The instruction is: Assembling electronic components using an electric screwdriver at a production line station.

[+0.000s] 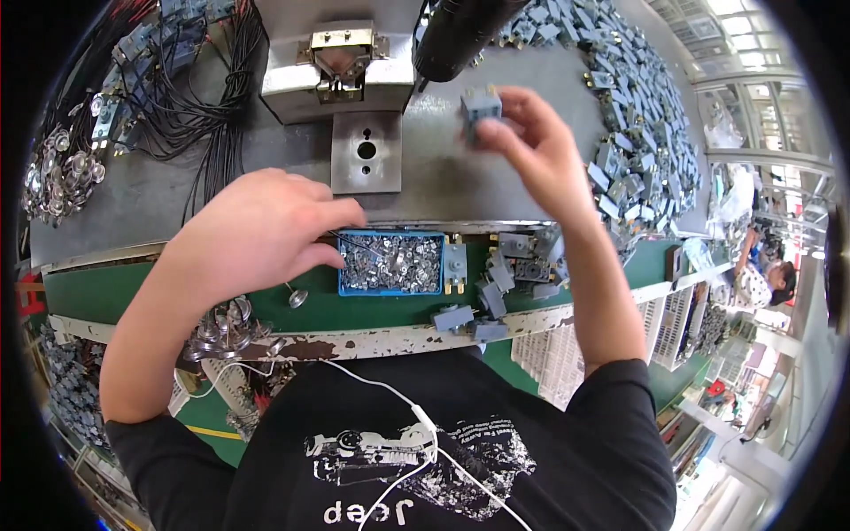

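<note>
In my right hand, thumb and fingers pinch a small grey-blue plastic switch box with brass-coloured terminals, held above the metal bench and blurred by motion. My left hand hovers at the left end of a blue tray full of small shiny metal parts. Its fingers curl around a thin black wire, which runs out over the tray. Below this hand hangs or lies a round metal cap on a short stem. Beyond the hands, a steel plate with holes sits under the press head.
Many grey-blue boxes are heaped at the right; several more lie beside the tray. Black wires and metal caps are bunched at the left. A thick black cylinder juts in at the top. A white cable crosses my shirt.
</note>
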